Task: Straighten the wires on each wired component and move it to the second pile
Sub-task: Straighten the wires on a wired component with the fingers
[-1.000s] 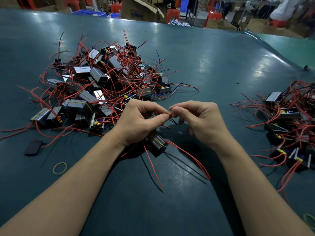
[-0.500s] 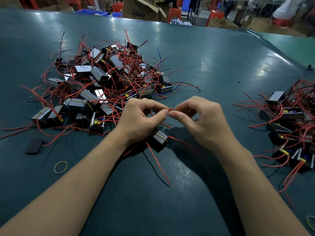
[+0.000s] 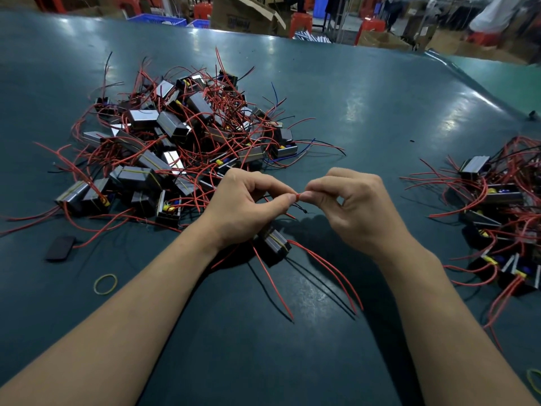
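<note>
Your work surface is a dark teal counter (image 3: 366, 112) with a smooth, slightly glossy top that reflects overhead lights in pale patches; take the wired component (image 3: 273, 244) lying on it directly in front of you as the reference point. Your left hand (image 3: 243, 209) is over the component's far end, thumb and forefinger pinched on a short length of red wire (image 3: 297, 197). Your right hand (image 3: 355, 209), to the right of the component, pinches the same wire from the opposite side, so both sets of fingertips nearly meet above the component. Long red leads (image 3: 328, 273) trail from the component toward you across the counter. The first pile (image 3: 175, 142) of dark block components with tangled red wires lies beyond and to the left of the component. The second pile (image 3: 503, 218) lies well to its right, at the frame edge. A yellow rubber band (image 3: 105, 284) and a flat black piece (image 3: 60, 248) lie on the counter to the left of the component, nearer you than the first pile. Beyond the counter's far edge, the room is a cluttered workshop: an open cardboard box (image 3: 243, 16), red stools (image 3: 300, 22) and a blue crate (image 3: 158, 20) stand on the floor. A second, lighter green surface (image 3: 503, 80) adjoins the counter far to the right of the component.
</note>
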